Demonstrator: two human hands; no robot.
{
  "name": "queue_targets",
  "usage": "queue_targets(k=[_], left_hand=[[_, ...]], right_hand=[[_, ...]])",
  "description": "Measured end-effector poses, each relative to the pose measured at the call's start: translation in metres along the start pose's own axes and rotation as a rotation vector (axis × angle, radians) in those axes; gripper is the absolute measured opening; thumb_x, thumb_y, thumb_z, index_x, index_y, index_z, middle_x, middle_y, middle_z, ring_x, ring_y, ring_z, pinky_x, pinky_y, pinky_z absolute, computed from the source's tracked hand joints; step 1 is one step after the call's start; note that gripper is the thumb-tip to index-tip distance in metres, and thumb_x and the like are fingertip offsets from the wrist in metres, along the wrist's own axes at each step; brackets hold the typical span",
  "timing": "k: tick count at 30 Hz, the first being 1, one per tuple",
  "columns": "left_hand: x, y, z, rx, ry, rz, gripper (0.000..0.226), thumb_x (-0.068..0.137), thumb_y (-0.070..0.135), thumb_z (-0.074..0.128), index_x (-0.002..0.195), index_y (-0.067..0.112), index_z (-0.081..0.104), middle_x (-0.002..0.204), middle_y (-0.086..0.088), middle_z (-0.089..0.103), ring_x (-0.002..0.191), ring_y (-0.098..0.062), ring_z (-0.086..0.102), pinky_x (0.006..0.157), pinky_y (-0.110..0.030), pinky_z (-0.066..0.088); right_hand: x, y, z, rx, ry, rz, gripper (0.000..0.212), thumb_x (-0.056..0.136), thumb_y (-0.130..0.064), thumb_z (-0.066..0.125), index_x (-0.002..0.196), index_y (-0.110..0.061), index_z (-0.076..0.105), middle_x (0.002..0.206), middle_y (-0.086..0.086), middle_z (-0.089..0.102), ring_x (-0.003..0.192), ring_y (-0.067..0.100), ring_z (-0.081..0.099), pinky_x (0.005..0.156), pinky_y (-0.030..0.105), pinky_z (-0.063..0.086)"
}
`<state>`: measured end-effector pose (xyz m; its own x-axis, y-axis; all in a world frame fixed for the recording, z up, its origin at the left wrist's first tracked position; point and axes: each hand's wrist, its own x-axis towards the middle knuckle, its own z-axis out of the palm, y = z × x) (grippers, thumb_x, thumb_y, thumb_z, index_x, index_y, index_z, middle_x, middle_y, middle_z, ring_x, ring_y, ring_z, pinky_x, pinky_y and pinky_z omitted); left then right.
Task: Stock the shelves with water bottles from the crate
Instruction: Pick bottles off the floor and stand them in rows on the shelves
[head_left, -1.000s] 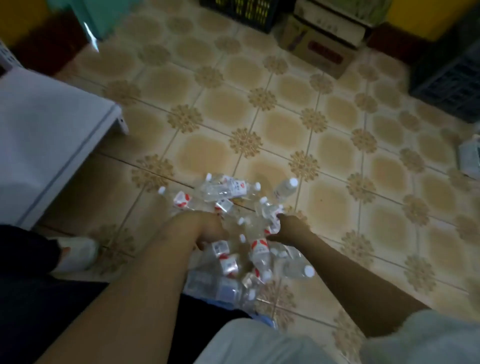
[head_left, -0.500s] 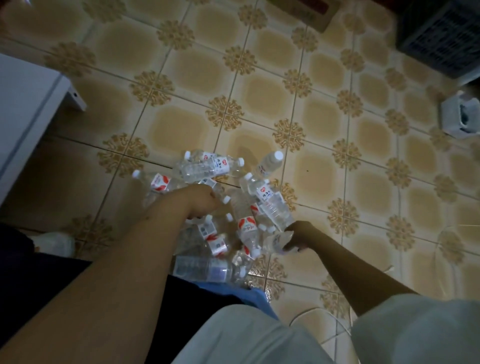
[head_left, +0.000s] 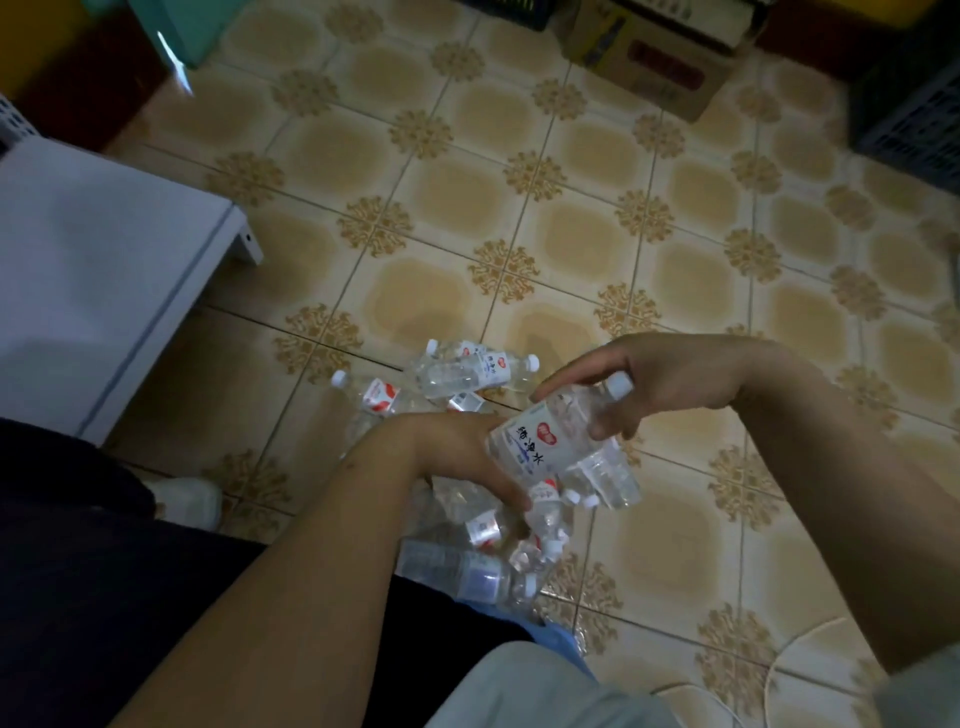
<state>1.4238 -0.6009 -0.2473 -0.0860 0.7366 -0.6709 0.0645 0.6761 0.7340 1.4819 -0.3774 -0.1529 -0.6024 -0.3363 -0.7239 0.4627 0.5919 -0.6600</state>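
Several small clear water bottles (head_left: 467, 371) with white caps and red-and-white labels lie in a heap on the tiled floor in front of me. My right hand (head_left: 670, 379) grips one bottle (head_left: 545, 441) near its neck and holds it tilted above the heap, cap toward the hand. My left hand (head_left: 452, 452) sits against the lower end of that bottle, one finger stretched down to the heap; its palm is hidden. A dark crate (head_left: 914, 114) stands at the far right.
A white shelf board (head_left: 104, 270) fills the left side. A cardboard box (head_left: 660, 67) stands at the back, a green object (head_left: 176, 26) at the top left. My white shoe (head_left: 187, 501) is near the heap. A thin cable (head_left: 779, 660) curls at the lower right.
My right hand has lifted one bottle out of the heap and brought it up toward my left hand. The left hand has come up out of the bottles.
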Motion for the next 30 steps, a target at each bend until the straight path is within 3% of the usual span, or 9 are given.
queue_targets(k=[2, 4, 7, 11, 15, 18, 22, 26, 30], left_hand=[[-0.006, 0.002, -0.005, -0.101, 0.122, 0.050, 0.046, 0.070, 0.030, 0.087, 0.109, 0.035, 0.063, 0.100, 0.014, 0.073, 0.094, -0.004, 0.068, 0.089, -0.028, 0.053], [-0.011, 0.009, -0.009, -0.234, 0.243, 0.095, 0.036, 0.075, 0.026, 0.084, 0.105, 0.033, 0.065, 0.099, 0.013, 0.072, 0.094, -0.004, 0.067, 0.087, -0.026, 0.053], [-0.018, 0.015, -0.017, -0.407, 0.418, 0.120, 0.036, 0.075, 0.030, 0.083, 0.108, 0.022, 0.070, 0.103, 0.002, 0.075, 0.098, -0.016, 0.070, 0.094, -0.039, 0.054], [-0.034, 0.013, -0.029, -0.495, 0.618, 0.130, 0.042, 0.071, 0.033, 0.079, 0.109, 0.016, 0.071, 0.103, -0.008, 0.074, 0.098, -0.024, 0.071, 0.090, -0.044, 0.057], [-0.058, 0.009, -0.045, -0.493, 0.831, 0.139, 0.039, 0.069, 0.032, 0.079, 0.107, 0.022, 0.072, 0.097, 0.002, 0.075, 0.089, -0.011, 0.072, 0.085, -0.037, 0.059], [-0.087, 0.010, -0.060, -0.437, 0.972, 0.109, 0.064, 0.061, 0.036, 0.085, 0.112, 0.015, 0.054, 0.105, -0.001, 0.069, 0.090, -0.011, 0.068, 0.071, -0.030, 0.057], [-0.153, 0.007, -0.076, -0.160, 1.071, 0.100, 0.059, 0.053, 0.043, 0.081, 0.105, 0.021, 0.062, 0.093, 0.004, 0.070, 0.077, -0.005, 0.067, 0.069, -0.032, 0.059], [-0.245, -0.007, -0.084, 0.001, 1.204, 0.035, 0.046, 0.065, 0.030, 0.085, 0.104, 0.027, 0.059, 0.098, 0.010, 0.069, 0.083, -0.002, 0.065, 0.072, -0.021, 0.054], [-0.334, -0.034, -0.084, 0.097, 1.377, -0.076, 0.051, 0.065, 0.031, 0.087, 0.105, 0.026, 0.056, 0.099, 0.014, 0.061, 0.087, -0.005, 0.060, 0.071, -0.019, 0.051]], right_hand=[[0.001, -0.006, -0.010, 0.046, 0.095, -0.048, 0.054, 0.082, -0.019, 0.076, 0.130, -0.035, 0.060, 0.122, -0.013, 0.065, 0.100, 0.010, 0.067, 0.080, 0.033, 0.058], [0.007, -0.007, -0.014, 0.184, 0.333, -0.085, 0.055, 0.078, -0.030, 0.075, 0.130, -0.034, 0.058, 0.123, -0.011, 0.065, 0.110, 0.014, 0.065, 0.088, 0.033, 0.056], [0.028, -0.014, 0.001, 0.497, 0.630, -0.178, 0.060, 0.079, -0.044, 0.068, 0.133, -0.024, 0.053, 0.121, -0.005, 0.066, 0.111, 0.019, 0.065, 0.091, 0.032, 0.054], [0.066, -0.052, 0.027, 0.530, 0.593, -0.259, 0.062, 0.077, -0.041, 0.072, 0.132, -0.023, 0.050, 0.120, 0.000, 0.066, 0.102, 0.015, 0.069, 0.084, 0.033, 0.058], [0.090, -0.104, 0.026, 0.483, 0.665, -0.321, 0.052, 0.081, -0.026, 0.078, 0.125, -0.016, 0.054, 0.109, 0.003, 0.071, 0.090, 0.014, 0.073, 0.070, 0.032, 0.060], [0.090, -0.141, 0.020, 0.494, 0.657, -0.399, 0.046, 0.082, -0.026, 0.076, 0.123, -0.017, 0.057, 0.102, 0.001, 0.074, 0.086, 0.012, 0.073, 0.062, 0.026, 0.057], [0.085, -0.187, 0.028, 0.499, 0.580, -0.504, 0.045, 0.082, -0.029, 0.074, 0.123, -0.020, 0.059, 0.108, 0.005, 0.073, 0.094, 0.021, 0.072, 0.072, 0.036, 0.060], [0.087, -0.244, 0.052, 0.480, 0.506, -0.607, 0.044, 0.086, -0.036, 0.067, 0.122, -0.012, 0.060, 0.110, 0.007, 0.072, 0.091, 0.018, 0.072, 0.069, 0.026, 0.057], [0.099, -0.316, 0.087, 0.484, 0.342, -0.663, 0.045, 0.090, -0.050, 0.053, 0.112, -0.013, 0.067, 0.108, 0.007, 0.073, 0.095, 0.023, 0.071, 0.078, 0.032, 0.059]])
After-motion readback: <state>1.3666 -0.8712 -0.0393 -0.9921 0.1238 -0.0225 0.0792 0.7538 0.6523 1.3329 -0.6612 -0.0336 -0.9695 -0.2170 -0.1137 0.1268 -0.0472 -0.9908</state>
